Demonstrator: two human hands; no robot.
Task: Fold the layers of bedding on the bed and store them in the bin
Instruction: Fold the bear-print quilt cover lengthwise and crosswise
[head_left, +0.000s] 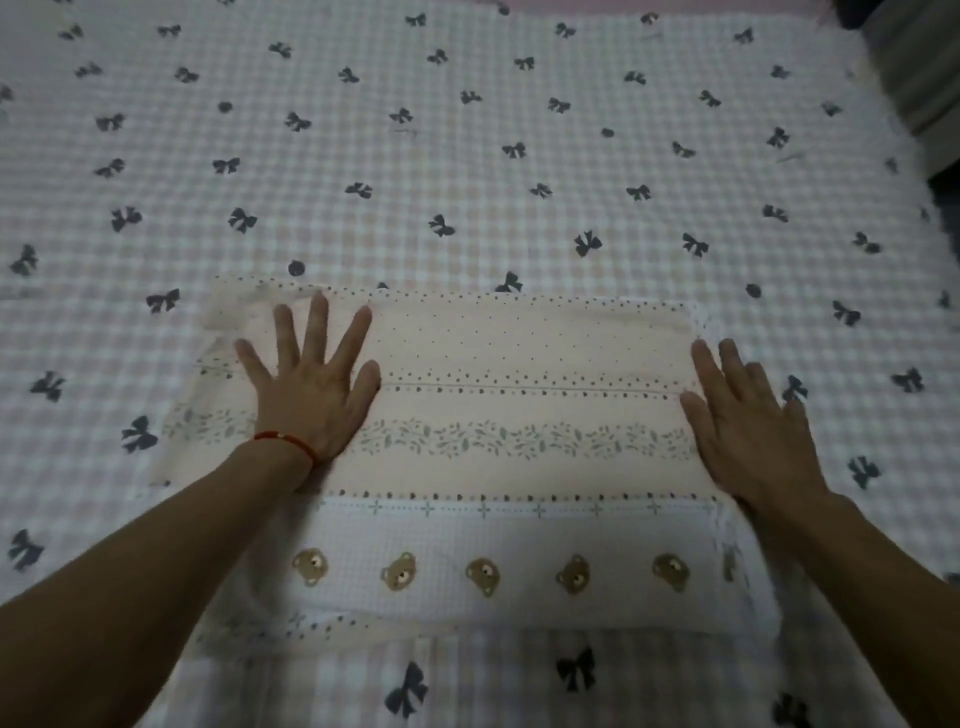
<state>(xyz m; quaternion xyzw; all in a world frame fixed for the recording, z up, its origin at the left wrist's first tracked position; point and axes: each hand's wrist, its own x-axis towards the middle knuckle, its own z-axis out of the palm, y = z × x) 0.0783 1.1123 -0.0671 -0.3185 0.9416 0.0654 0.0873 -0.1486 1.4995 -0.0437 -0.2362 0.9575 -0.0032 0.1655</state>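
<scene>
A folded peach and white sheet (519, 364), printed with dots, leaf bands and a row of brown bears, lies flat in front of me on the bed. My left hand (311, 379), with a red string at the wrist, presses flat on the sheet's left part, fingers spread wide. My right hand (743, 421) rests flat on the sheet's right edge with straight fingers. Under the sheet spreads a pink-and-white checked bed cover (467, 156) with dark bows. No bin is in view.
The checked cover fills nearly the whole view. At the top right, past the bed's edge, a dark grey object (914, 67) shows. A pink strip (623, 6) runs along the top edge.
</scene>
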